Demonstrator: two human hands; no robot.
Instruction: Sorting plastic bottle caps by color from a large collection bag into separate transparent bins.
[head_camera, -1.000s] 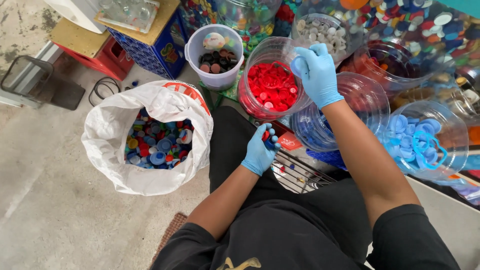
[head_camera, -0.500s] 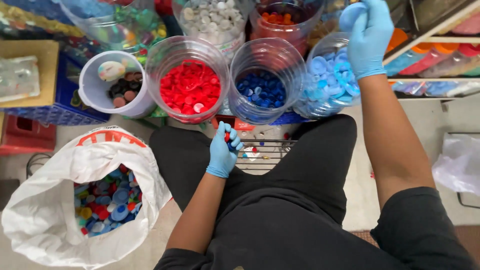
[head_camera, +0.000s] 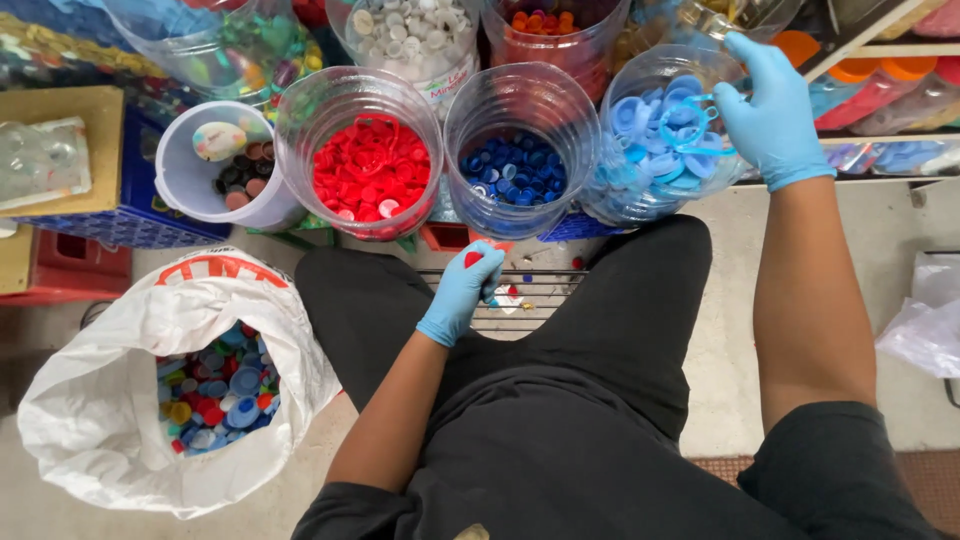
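My left hand (head_camera: 462, 290), in a blue glove, pinches a red bottle cap (head_camera: 473, 259) above a wire rack (head_camera: 530, 292) between my knees. My right hand (head_camera: 770, 110), also gloved, rests on the rim of a clear jar of light blue caps and rings (head_camera: 655, 135), fingers curled over its edge. Beside that jar stand a clear jar of dark blue caps (head_camera: 520, 165) and a clear jar of red caps (head_camera: 368, 170). A few loose caps lie on the rack.
A white plastic bag of mixed caps (head_camera: 215, 385) sits at my left knee. A white tub of dark caps (head_camera: 225, 170), jars of white (head_camera: 410, 30) and orange caps (head_camera: 545, 25), a blue crate (head_camera: 100, 215) and a crumpled bag (head_camera: 925, 315) surround me.
The view has tilted down and steadied. My right hand came down from above onto the rim of the light blue jar. My left hand stays over the rack with a red cap.
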